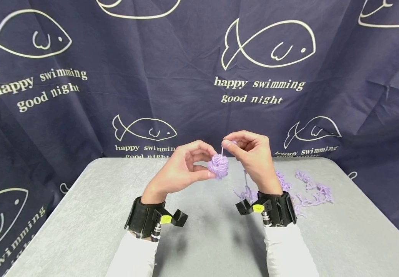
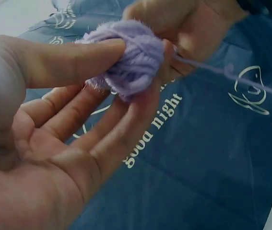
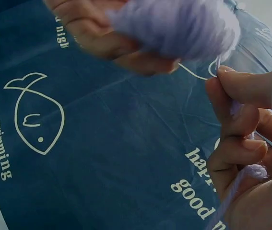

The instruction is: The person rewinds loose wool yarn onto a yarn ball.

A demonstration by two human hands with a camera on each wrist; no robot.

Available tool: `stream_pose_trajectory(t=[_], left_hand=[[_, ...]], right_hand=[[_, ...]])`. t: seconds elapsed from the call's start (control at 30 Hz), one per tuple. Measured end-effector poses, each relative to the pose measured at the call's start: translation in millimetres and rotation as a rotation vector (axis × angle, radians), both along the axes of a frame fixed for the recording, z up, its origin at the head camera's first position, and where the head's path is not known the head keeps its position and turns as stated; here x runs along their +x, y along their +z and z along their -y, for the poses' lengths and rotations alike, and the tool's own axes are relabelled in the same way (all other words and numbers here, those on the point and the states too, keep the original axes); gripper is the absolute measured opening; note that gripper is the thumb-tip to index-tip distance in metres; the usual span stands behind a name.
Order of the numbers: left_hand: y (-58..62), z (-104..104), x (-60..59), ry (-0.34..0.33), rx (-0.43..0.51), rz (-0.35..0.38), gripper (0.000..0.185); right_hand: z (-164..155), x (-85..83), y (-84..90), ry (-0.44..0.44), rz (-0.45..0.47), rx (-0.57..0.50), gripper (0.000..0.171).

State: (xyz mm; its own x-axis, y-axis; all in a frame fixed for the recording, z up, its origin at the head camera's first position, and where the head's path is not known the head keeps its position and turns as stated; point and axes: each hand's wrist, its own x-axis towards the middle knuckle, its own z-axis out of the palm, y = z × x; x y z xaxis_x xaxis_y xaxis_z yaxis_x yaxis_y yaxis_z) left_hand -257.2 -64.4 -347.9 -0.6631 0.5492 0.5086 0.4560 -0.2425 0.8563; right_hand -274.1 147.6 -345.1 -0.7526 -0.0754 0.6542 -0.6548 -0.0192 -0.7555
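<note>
A small ball of lilac yarn point(image 1: 218, 167) is held up over the table between the thumb and fingers of my left hand point(image 1: 182, 165). In the left wrist view the thumb presses on the near side of the yarn ball point(image 2: 136, 62), with fingertips behind it. To its right, my right hand point(image 1: 251, 154) pinches the yarn strand between thumb and index finger. A short taut length runs from there to the ball. In the right wrist view the yarn strand point(image 3: 236, 187) also passes through the curled fingers of the right hand point(image 3: 246, 129) and trails down from the palm.
Loose, tangled lilac yarn point(image 1: 318, 192) lies on the grey table point(image 1: 82, 215) at the right, partly hidden behind the right wrist. A dark blue cloth point(image 1: 192, 77) with white fish drawings hangs behind the table's far edge. Each wrist wears a black strap mount point(image 1: 145, 217).
</note>
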Motion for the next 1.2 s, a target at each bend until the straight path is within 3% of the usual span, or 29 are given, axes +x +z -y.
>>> stream_pose_trajectory(t=[0.1, 0.27, 0.4, 0.53, 0.67, 0.83, 0.97, 1.1, 1.2], left_hand=[[1.2, 0, 1.4, -0.004, 0.046, -0.012, 0.044], [1.3, -1, 1.0, 0.079, 0.147, -0.027, 0.054], [1.7, -2, -0.1, 0.156, 0.240, -0.025, 0.052], [3.2, -3, -1.3, 0.271, 0.311, 0.000, 0.045], [4.0, -4, -2.2, 0.426, 0.339, 0.024, 0.040], [2.0, -4, -3.5, 0.646, 0.233, -0.013, 0.037], [-1.3, -4, -4.5, 0.754, 0.094, -0.091, 0.035], [-4.2, -3, -5.4, 0.773, -0.028, -0.128, 0.033], [-5.2, -2, -6.1, 0.739, -0.117, -0.125, 0.031]], right_hand=[[0, -3.4, -3.8, 0.027, 0.030, 0.017, 0.008], [2, -7.8, -9.4, 0.044, 0.065, 0.083, 0.007], [5, -8.9, -11.2, 0.040, 0.063, 0.155, 0.008], [8, -8.6, -12.1, 0.070, 0.062, 0.221, 0.006], [11, -6.4, -11.7, 0.114, 0.045, 0.298, 0.004], [13, -2.5, -9.2, 0.128, 0.049, 0.369, 0.005], [14, -0.1, -7.3, 0.122, 0.057, 0.381, 0.004], [13, 1.4, -5.9, 0.102, 0.034, 0.338, 0.004], [13, 1.7, -4.7, 0.077, 0.018, 0.277, 0.004]])
